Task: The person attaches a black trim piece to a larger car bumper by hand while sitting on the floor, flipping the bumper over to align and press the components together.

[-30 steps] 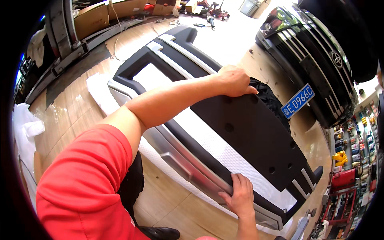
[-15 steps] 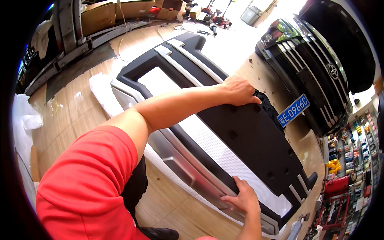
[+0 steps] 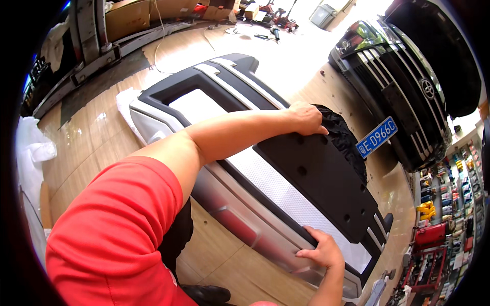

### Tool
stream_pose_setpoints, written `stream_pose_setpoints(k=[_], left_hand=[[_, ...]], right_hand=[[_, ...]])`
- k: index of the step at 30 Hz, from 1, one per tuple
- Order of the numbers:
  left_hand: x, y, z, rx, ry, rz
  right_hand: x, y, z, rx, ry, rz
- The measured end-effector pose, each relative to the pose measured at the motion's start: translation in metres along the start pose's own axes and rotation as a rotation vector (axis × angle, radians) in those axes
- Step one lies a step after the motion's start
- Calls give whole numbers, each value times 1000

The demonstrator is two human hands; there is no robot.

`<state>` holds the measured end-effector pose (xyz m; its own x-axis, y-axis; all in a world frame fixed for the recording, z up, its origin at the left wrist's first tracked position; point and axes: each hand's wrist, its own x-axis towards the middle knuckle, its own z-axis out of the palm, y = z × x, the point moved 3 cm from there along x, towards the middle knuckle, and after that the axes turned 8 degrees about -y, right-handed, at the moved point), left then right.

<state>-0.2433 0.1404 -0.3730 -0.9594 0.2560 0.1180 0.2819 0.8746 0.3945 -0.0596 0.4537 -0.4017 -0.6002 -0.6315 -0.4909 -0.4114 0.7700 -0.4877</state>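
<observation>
A large black and silver car bumper guard [image 3: 245, 214] lies diagonally in front of me, tilted so that its silver near face shows. My left hand [image 3: 306, 118] reaches across and grips the far edge of its black central panel [image 3: 316, 178]; most of the fingertips are hidden beyond that edge. Lower right, my right hand [image 3: 324, 250] holds the near rim, thumb on the silver face and fingers over the dark edge. White dimpled sheeting [image 3: 283, 191] shows through the guard's opening. Bunched black cloth [image 3: 343, 133] sits just beyond my left hand.
A black car [image 3: 393, 92] with its hood raised stands beyond the guard, its blue plate [image 3: 376, 136] facing this way. Stocked shelves [image 3: 454, 199] line the right. A metal lift frame [image 3: 92, 56] and cardboard boxes [image 3: 127, 20] stand at upper left. White foam wrap [image 3: 125, 109] lies underneath.
The guard has tipped, with more of its silver near face showing and its far left end lower in view. More black cloth shows behind it. Both hands keep their holds.
</observation>
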Motion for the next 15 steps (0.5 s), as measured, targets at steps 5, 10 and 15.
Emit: stream_pose_setpoints(k=[5, 10, 15], left_hand=[[17, -19, 29, -30, -83, -55], [32, -41, 52, -22, -130, -80], [38, -57, 74, 63, -224, -23]], right_hand=[[18, 19, -1, 105, -31, -20], [34, 20, -9, 231, -83, 68], [50, 42, -15, 314, -99, 56]])
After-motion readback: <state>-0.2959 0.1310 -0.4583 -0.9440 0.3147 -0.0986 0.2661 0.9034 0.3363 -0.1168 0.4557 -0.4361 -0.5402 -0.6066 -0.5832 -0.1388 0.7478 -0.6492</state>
